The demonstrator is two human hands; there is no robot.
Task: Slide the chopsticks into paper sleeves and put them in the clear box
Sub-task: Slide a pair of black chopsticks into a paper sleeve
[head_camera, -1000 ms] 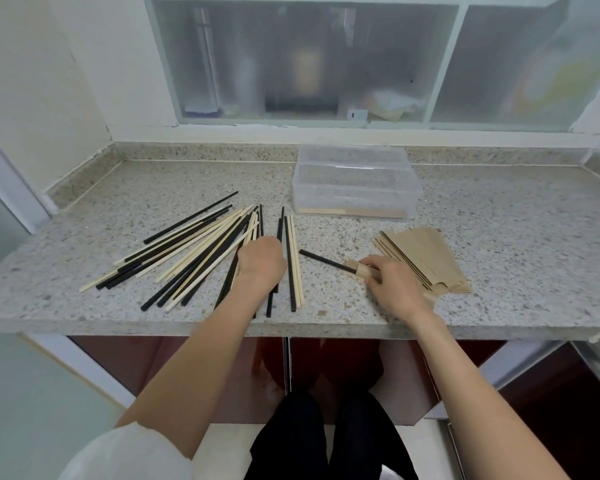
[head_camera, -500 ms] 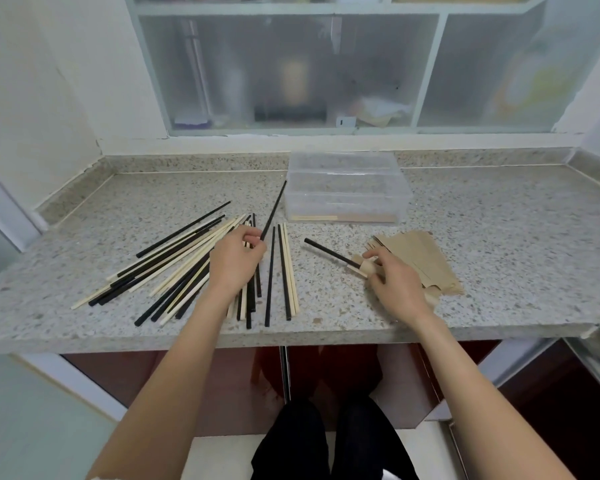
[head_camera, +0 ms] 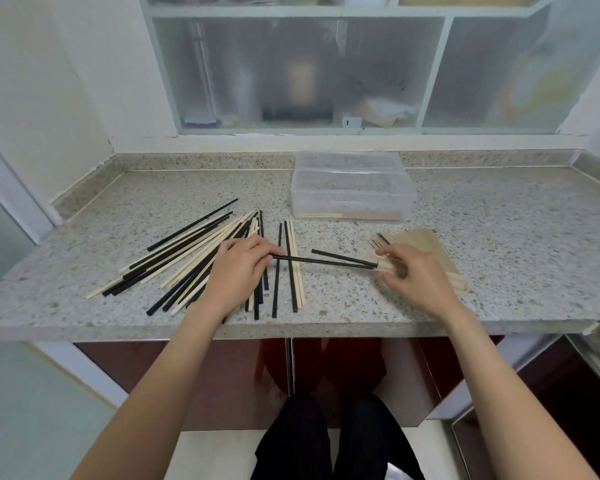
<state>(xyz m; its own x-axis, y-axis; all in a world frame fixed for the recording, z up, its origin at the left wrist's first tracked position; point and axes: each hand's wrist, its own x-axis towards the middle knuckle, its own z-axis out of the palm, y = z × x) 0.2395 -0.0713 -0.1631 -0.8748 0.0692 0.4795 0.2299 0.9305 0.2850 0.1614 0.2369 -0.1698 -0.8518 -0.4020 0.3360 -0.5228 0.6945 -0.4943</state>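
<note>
Left hand (head_camera: 238, 268) has left the chopstick pile (head_camera: 187, 258), where it rested 1.0 s ago, and moved right. It now pinches a black chopstick (head_camera: 323, 261), swung from pointing far to lying across, tip at the mouth of the sleeve (head_camera: 385, 266) held by the right hand (head_camera: 414, 275). A second chopstick (head_camera: 340, 256) sits there already, as before. Camera view tilted up slightly.

Black and pale chopsticks (head_camera: 201, 258) fanned loose on the counter's left, two black chopsticks (head_camera: 340, 259) angled into a held paper sleeve (head_camera: 385, 266), tan sleeve stack (head_camera: 426, 245) beside, clear box (head_camera: 352, 192) behind, one wrapped pair inside
</note>
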